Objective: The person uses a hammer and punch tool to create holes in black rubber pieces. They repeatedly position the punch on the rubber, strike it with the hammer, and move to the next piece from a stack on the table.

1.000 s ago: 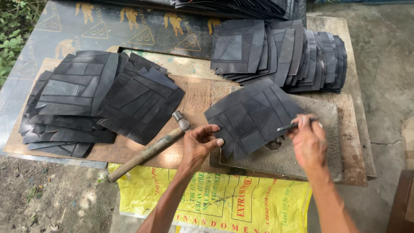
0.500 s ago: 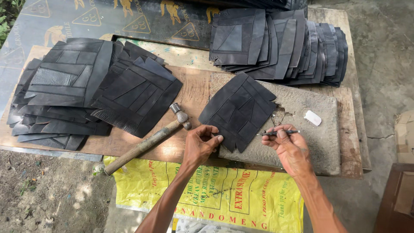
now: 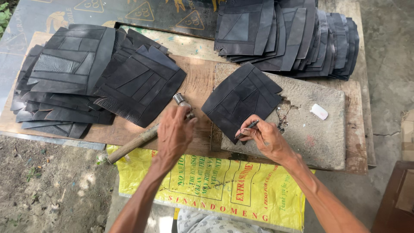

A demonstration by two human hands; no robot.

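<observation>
A black patchwork panel (image 3: 241,100) of stitched rubber-like pieces lies on a grey stone slab (image 3: 315,138). My right hand (image 3: 265,137) rests on the panel's near corner and pinches a thin dark metal tool (image 3: 247,128), tip down on the panel. My left hand (image 3: 174,131) lies over a hammer (image 3: 142,137) with a wooden handle, fingers curled near its metal head, on the wooden board (image 3: 198,86).
Stacks of the same black panels lie at the left (image 3: 77,77) and at the back right (image 3: 293,34). A small white piece (image 3: 319,111) sits on the slab. A yellow printed sack (image 3: 224,185) hangs over the near edge. Bare ground lies at the left.
My left hand has left the panel's edge and moved left onto the hammer. My right hand has shifted left with the tool to the panel's near corner.
</observation>
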